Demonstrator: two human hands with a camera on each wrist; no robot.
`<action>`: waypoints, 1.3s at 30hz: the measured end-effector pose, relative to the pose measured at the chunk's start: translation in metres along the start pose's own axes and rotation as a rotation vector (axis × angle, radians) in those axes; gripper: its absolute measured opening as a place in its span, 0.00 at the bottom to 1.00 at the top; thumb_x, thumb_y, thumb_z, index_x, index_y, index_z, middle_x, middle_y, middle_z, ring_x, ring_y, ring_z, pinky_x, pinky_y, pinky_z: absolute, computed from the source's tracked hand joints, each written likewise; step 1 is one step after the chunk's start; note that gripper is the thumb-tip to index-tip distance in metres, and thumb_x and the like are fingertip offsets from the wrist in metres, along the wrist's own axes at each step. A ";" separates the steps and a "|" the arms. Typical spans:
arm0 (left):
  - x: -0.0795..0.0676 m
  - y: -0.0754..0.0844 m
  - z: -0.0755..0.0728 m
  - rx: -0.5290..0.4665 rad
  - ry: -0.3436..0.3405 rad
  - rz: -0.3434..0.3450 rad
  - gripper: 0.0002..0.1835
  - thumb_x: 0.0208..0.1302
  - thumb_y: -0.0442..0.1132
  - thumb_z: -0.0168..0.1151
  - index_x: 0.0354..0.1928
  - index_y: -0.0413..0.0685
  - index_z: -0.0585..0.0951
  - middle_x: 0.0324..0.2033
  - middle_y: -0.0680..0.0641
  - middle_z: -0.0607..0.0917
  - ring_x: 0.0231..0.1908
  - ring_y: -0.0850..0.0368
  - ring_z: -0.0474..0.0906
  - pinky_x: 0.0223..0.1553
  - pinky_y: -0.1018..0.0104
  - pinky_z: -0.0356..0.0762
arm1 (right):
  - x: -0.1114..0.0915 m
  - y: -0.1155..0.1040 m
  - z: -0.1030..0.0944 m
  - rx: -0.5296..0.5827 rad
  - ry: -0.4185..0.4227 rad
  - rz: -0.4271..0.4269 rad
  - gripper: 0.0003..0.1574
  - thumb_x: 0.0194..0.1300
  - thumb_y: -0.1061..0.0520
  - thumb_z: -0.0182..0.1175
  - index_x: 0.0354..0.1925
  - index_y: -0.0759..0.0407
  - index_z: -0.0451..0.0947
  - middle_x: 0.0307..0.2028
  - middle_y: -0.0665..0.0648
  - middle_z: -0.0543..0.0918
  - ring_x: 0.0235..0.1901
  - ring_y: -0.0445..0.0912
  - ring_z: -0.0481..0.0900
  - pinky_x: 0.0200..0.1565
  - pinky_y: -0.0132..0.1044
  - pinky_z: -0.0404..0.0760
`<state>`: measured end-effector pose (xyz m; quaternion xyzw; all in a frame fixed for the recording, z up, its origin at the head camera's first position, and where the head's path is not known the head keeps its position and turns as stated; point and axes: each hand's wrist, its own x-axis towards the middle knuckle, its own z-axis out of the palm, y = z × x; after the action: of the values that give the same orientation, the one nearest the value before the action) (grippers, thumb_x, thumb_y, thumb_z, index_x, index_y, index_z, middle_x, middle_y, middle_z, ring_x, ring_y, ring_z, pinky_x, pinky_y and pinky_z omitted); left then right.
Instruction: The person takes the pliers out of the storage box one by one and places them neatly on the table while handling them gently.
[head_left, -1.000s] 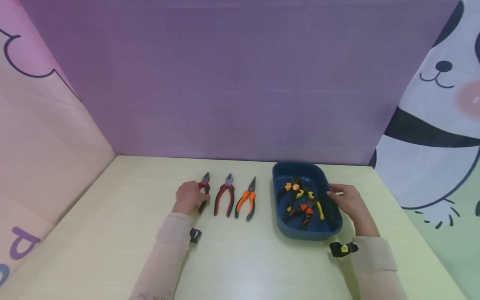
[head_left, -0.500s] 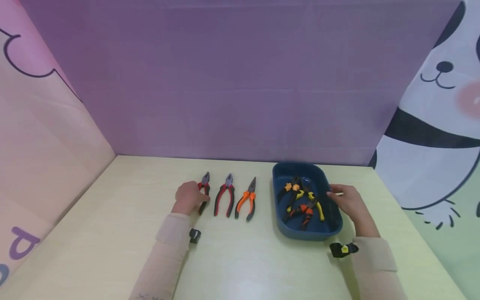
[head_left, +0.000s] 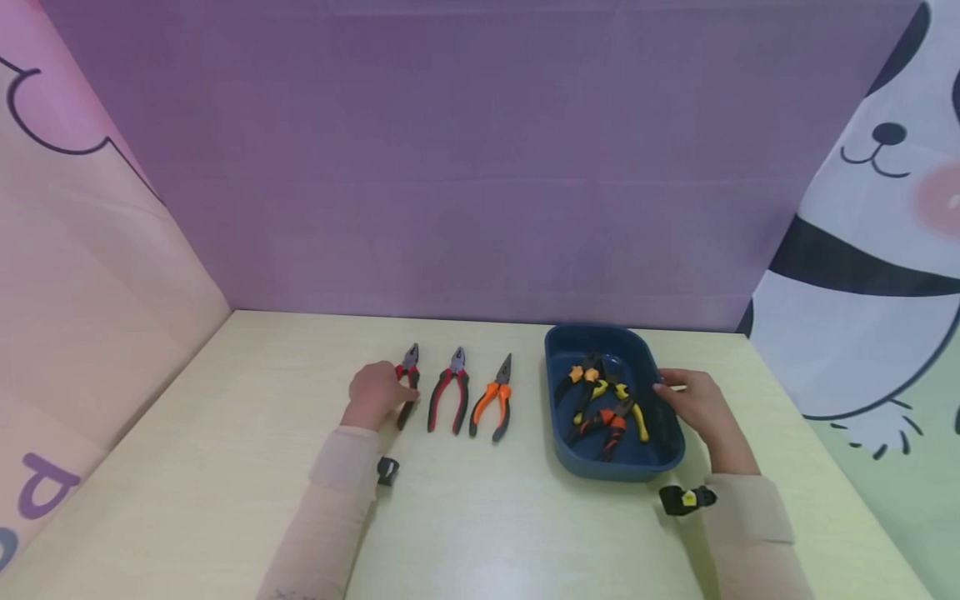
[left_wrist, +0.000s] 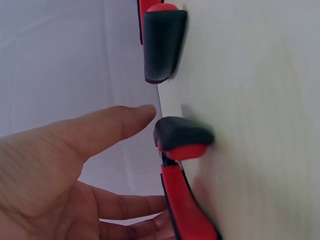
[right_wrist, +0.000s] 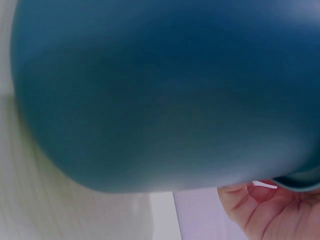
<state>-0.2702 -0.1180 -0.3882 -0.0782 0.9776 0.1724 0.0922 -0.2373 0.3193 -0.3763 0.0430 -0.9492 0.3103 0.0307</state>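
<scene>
Leftmost in a row of three on the table lies a pair of pliers (head_left: 410, 375) with red and black handles. My left hand (head_left: 375, 393) holds its handles, the thumb across the right one. In the left wrist view, fingers curl behind a red handle (left_wrist: 185, 205) and the thumb tip is close to its black end. My right hand (head_left: 692, 398) pinches the right rim of a dark blue plastic basin (head_left: 615, 473), thumb on the rim and fingers outside. Inside the basin lie several pliers, among them an orange-and-black pair (head_left: 615, 425) and a yellow-handled pair (head_left: 640, 417).
Right of my left hand lie red-and-black combination pliers (head_left: 460, 387) and orange-and-black needle-nose pliers (head_left: 495, 404), jaws pointing away from me. The pale wooden table (head_left: 465, 517) ends at a purple cloth backdrop (head_left: 480, 167), with printed panels on both sides.
My left hand has shifted very slightly left with the leftmost pliers. My right hand, the basin and the other pliers stay where they were.
</scene>
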 end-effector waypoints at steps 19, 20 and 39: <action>-0.007 0.024 -0.008 -0.003 0.041 0.054 0.16 0.52 0.48 0.68 0.28 0.41 0.78 0.25 0.47 0.80 0.25 0.54 0.73 0.23 0.66 0.69 | -0.002 0.001 0.002 0.010 0.004 0.002 0.24 0.66 0.61 0.55 0.53 0.80 0.70 0.47 0.78 0.77 0.45 0.69 0.77 0.44 0.56 0.77; -0.008 0.026 -0.008 0.001 0.049 0.063 0.17 0.52 0.48 0.68 0.30 0.41 0.78 0.26 0.46 0.80 0.25 0.54 0.74 0.23 0.66 0.69 | -0.002 0.001 0.002 0.010 0.003 0.003 0.24 0.66 0.61 0.54 0.53 0.80 0.70 0.47 0.78 0.77 0.45 0.69 0.77 0.44 0.56 0.77; -0.020 0.082 -0.005 0.114 0.061 0.203 0.17 0.54 0.50 0.67 0.25 0.46 0.74 0.22 0.50 0.76 0.25 0.55 0.72 0.31 0.60 0.73 | 0.000 -0.001 0.001 0.010 0.003 0.002 0.24 0.66 0.62 0.54 0.53 0.80 0.70 0.48 0.78 0.76 0.46 0.69 0.77 0.45 0.56 0.77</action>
<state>-0.2670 -0.0412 -0.3526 0.0212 0.9911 0.1225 0.0486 -0.2369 0.3178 -0.3768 0.0415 -0.9475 0.3154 0.0317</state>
